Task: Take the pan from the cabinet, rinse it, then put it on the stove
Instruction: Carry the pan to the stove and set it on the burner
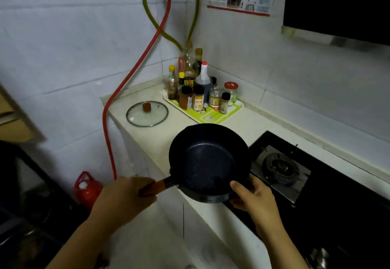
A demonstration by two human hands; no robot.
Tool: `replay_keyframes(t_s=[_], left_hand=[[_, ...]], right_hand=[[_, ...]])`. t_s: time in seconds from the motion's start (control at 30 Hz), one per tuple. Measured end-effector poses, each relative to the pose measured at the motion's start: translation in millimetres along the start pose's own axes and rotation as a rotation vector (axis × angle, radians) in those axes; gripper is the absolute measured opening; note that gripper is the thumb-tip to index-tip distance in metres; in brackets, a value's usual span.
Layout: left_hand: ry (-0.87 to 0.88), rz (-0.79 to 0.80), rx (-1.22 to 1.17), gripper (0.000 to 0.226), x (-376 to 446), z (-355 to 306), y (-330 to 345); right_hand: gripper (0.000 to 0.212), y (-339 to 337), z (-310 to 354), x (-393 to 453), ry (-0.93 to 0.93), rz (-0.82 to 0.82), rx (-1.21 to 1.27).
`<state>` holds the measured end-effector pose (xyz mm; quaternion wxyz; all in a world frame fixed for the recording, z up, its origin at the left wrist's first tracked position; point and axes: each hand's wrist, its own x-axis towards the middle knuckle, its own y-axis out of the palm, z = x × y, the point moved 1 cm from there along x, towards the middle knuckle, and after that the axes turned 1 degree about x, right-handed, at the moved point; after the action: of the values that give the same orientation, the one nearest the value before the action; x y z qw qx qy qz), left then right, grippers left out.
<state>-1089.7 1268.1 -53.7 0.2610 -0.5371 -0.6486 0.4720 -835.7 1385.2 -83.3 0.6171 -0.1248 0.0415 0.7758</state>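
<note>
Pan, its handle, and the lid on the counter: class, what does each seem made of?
Pan: likely metal with dark speckled non-stick coating, matte. Handle, gripped by the left hand: looks like wood, reddish-brown. Lid: clear glass, counter visible through it, metal rim.

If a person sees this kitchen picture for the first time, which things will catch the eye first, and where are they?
First, the dark pan at the centre, held over the counter edge: the left hand grips its handle and the right hand supports its near rim. Just to its right is the gas burner of the black stove. Behind, a red hose runs down the white wall, beside a glass lid and a tray of seasoning bottles.
</note>
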Motion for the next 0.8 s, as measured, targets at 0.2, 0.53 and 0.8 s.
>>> replay_keyframes(t_s=[0.2, 0.53, 0.8], left_hand=[[0.003, 0.027, 0.085, 0.02, 118.3, 23.9, -23.0], [0.132, 0.177, 0.107, 0.025, 253.8, 60.1, -14.8], [0.289, 0.262, 0.116, 0.026, 303.8, 70.6, -4.9]], right_hand=[[0.055, 40.3, 9.4, 110.2, 0.081, -0.041, 0.003], [0.057, 76.9, -0.9, 177.3, 0.27, -0.282, 0.026], [0.049, 100.3, -13.8, 180.6, 0.381, -0.466, 0.064]])
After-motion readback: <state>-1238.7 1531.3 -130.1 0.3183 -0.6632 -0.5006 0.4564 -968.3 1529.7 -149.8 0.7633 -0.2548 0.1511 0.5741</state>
